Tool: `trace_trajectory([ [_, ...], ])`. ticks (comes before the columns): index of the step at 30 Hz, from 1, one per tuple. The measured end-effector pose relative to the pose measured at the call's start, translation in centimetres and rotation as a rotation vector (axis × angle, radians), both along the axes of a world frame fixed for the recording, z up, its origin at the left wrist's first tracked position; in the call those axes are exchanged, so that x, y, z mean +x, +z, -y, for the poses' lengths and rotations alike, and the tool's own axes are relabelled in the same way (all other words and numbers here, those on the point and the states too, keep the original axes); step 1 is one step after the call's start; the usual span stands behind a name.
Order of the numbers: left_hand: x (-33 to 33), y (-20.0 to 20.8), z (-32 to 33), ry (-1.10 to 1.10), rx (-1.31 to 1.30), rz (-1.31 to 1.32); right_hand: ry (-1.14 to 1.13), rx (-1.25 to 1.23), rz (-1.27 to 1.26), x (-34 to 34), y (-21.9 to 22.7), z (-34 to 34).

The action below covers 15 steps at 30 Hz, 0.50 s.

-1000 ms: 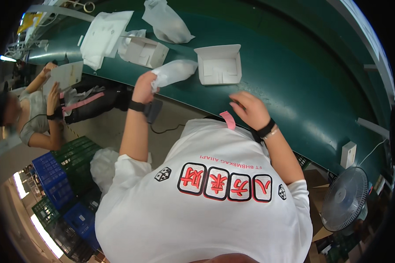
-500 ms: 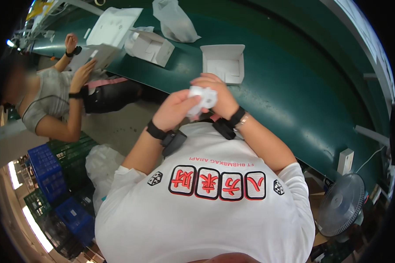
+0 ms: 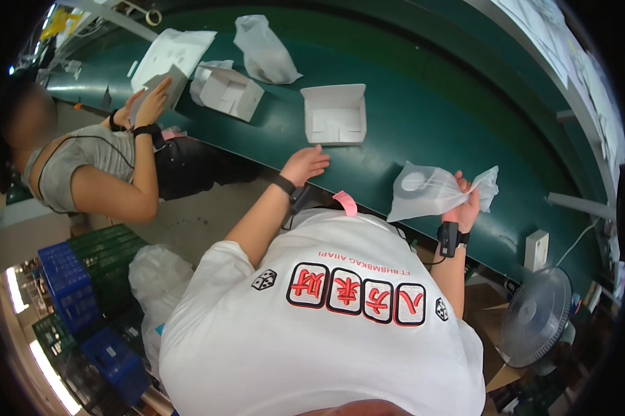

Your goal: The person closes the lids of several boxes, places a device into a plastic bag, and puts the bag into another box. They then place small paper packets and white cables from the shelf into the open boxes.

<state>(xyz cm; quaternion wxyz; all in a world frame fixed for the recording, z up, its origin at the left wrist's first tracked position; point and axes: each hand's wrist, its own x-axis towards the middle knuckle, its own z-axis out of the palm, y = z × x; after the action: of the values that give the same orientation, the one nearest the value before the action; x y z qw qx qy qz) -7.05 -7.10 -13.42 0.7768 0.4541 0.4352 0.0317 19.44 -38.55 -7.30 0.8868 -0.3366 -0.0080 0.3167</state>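
My right hand (image 3: 468,206) grips the gathered neck of a frosted translucent plastic bag (image 3: 427,197) over the right part of the green workbench. A pale round shape shows through the bag's far left side; what it is cannot be made out. Near the bench's front edge, my left hand (image 3: 305,165) is open with its fingers stretched out, holding nothing. Just beyond it stands an open white cardboard box (image 3: 335,116), its lid flap raised and the inside facing me.
On the green workbench (image 3: 395,90), another open white box (image 3: 231,95) and a filled plastic bag (image 3: 265,52) stand far left. A co-worker (image 3: 98,163) at left holds a pale box (image 3: 160,93). A small white box (image 3: 536,249) and a fan (image 3: 536,317) are right.
My hands have parted; the small white piece between them is out of sight. My right hand has moved right and now holds a bag. The co-worker's box is now turned more upright.
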Motion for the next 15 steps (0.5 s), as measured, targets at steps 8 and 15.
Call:
trace_trajectory([
  [8, 5.8, -4.7, -3.9, 0.454, -0.602, 0.113, -0.389, 0.168, -0.308, 2.5, -2.2, 4.0],
  [15, 6.2, -4.6, -7.1, 0.307, -0.145, 0.013, -0.462, 0.387, -0.427, 6.6, -14.0, 2.2],
])
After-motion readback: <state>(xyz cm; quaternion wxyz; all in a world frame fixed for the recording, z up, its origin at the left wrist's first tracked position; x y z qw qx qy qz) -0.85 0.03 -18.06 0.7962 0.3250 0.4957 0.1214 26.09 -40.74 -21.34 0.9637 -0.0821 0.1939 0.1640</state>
